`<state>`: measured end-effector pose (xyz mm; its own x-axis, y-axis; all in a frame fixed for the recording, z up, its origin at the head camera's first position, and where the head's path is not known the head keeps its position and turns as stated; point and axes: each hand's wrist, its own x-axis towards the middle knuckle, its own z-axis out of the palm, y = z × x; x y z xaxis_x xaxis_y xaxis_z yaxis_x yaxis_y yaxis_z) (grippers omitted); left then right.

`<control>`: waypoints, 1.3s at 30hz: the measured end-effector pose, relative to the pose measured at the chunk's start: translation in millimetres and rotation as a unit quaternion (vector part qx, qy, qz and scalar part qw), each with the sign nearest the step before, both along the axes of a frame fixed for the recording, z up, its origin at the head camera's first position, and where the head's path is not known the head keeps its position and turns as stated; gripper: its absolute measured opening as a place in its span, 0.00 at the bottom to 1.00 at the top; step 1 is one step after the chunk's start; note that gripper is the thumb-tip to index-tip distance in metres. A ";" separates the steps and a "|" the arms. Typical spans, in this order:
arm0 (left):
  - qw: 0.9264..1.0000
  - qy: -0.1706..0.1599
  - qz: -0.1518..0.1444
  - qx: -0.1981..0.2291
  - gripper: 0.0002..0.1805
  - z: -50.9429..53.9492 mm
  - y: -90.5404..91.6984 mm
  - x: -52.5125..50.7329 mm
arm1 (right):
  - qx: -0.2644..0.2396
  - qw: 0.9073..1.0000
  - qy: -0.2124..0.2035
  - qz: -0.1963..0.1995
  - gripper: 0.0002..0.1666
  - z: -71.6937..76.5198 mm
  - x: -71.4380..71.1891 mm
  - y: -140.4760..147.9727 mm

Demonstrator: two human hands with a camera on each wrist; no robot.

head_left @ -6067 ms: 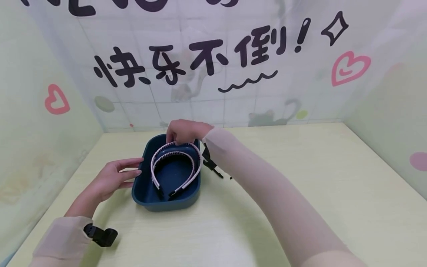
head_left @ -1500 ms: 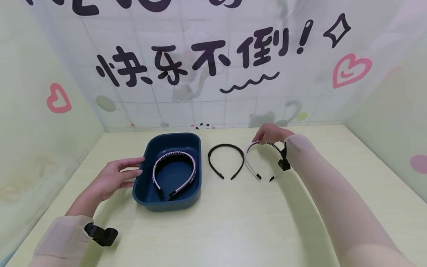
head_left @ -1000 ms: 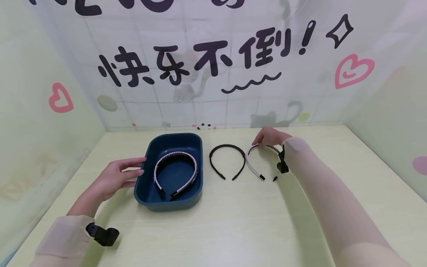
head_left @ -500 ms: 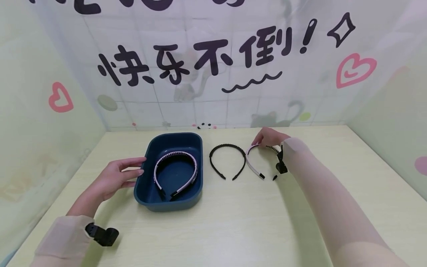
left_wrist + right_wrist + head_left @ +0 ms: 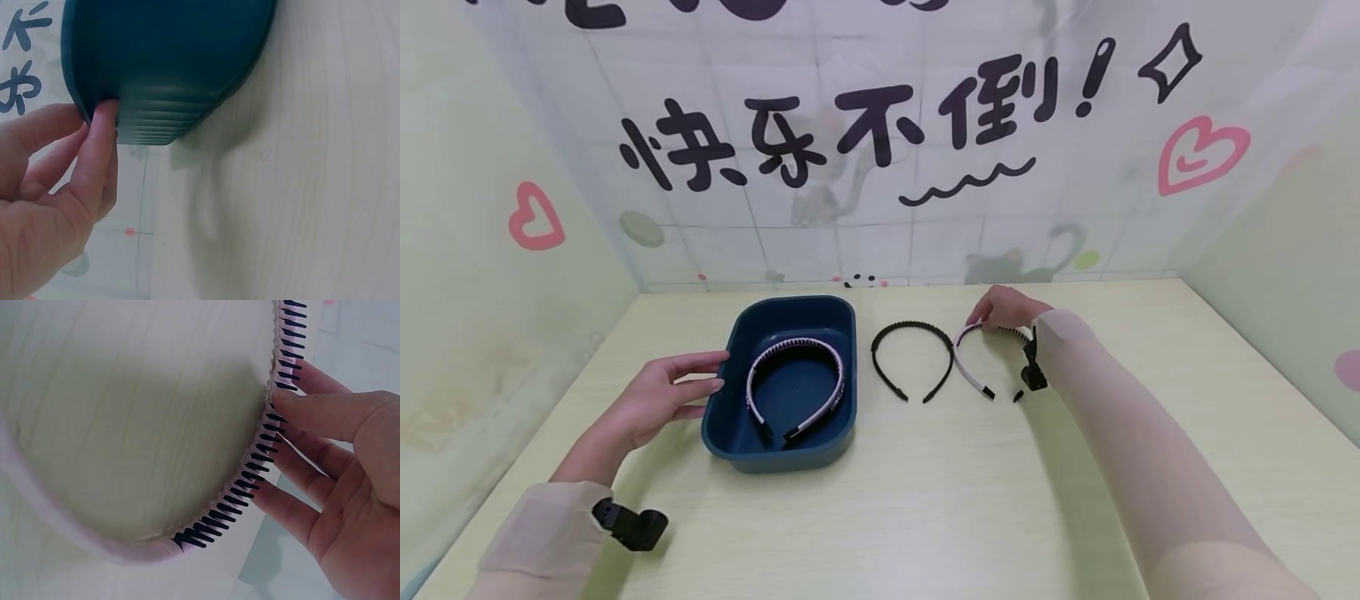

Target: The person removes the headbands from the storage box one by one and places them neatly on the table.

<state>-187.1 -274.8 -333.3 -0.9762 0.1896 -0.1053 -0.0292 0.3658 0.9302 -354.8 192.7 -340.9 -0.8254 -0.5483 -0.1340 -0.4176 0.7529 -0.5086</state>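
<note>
My right hand (image 5: 1006, 307) pinches the top of a pale pink headband (image 5: 961, 365) at the table's back right. In the right wrist view its black comb teeth (image 5: 237, 499) lie between thumb and fingertips. Left of it, a thin black headband (image 5: 912, 325) lies on the table, very near or touching the pink one. A dark blue plastic bin (image 5: 782, 462) stands farther left, with another pale headband (image 5: 805, 343) inside. My left hand (image 5: 658, 396) touches the bin's left side with extended fingers. In the left wrist view, fingertips (image 5: 107, 109) rest against the bin's wall.
The pale wood-grain table (image 5: 910, 508) ends at a printed backdrop (image 5: 880, 225) with dark lettering and hearts. Side panels flank it left and right. Small black cameras (image 5: 632, 527) are strapped to both wrists.
Six seconds ago my right hand held the pink headband over the bin; it has since carried it right, beside the black headband. During the last second both hands barely move.
</note>
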 end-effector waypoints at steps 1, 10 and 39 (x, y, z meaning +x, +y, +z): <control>1.000 0.000 -0.001 0.000 0.33 -0.2 0.1 -0.1 | 0.001 1.000 0.000 -0.001 0.17 -0.2 -0.1 0.1; 1.000 -0.001 0.001 0.000 0.33 0.0 0.5 0.1 | 0.000 1.000 0.007 0.010 0.18 0.5 1.3 1.7; 1.000 0.000 -0.002 0.014 0.33 -2.1 -0.2 -0.6 | -0.010 0.995 0.042 0.089 0.17 37.9 23.9 -17.5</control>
<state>-187.7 -275.0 -335.4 -0.9754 0.1963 -0.1000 -0.0278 0.3406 0.9398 -330.9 175.2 -303.0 -0.7222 -0.6893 -0.0564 -0.5856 0.6528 -0.4805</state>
